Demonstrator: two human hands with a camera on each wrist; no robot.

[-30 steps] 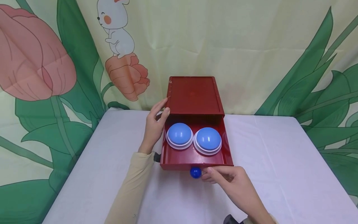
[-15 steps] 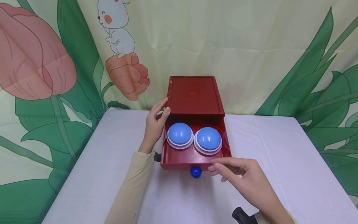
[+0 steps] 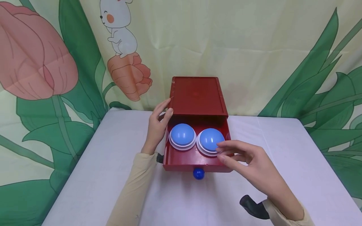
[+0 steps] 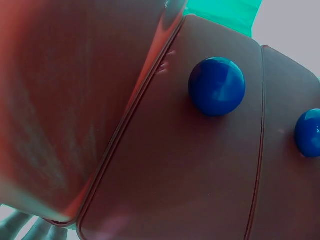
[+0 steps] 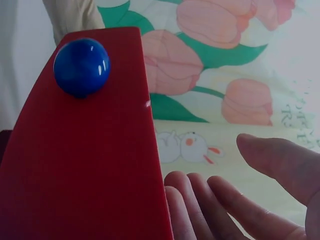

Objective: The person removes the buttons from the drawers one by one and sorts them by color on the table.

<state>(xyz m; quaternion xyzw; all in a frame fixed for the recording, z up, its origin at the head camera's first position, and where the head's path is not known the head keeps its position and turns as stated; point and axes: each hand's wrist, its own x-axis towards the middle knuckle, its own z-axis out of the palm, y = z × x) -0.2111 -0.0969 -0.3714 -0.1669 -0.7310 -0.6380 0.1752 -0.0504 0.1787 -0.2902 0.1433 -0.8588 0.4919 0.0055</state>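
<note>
A red drawer (image 3: 183,160) stands pulled out of a red cabinet (image 3: 198,95), its round blue knob (image 3: 199,173) at the front. Side by side in it sit two round push buttons with white bases: a left button (image 3: 182,134) and a right button (image 3: 210,138), each with a light blue dome. My left hand (image 3: 156,127) rests against the cabinet's left side, fingers extended. Over the drawer's right front corner is my right hand (image 3: 251,161), fingers apart beside the right button; whether they touch it I cannot tell. The right wrist view shows its spread fingers (image 5: 200,205) behind the drawer front.
Below the pulled-out drawer, the left wrist view shows more drawer fronts with blue knobs (image 4: 217,86). A white cloth covers the table (image 3: 99,175). Behind it hangs a curtain (image 3: 254,62) printed with tulips and a rabbit. A black wrist mount (image 3: 254,207) sticks out at the right sleeve.
My right hand has let go of the drawer's blue knob and moved up and right, over the drawer's corner to the right button. The left hand stays at the cabinet's side.
</note>
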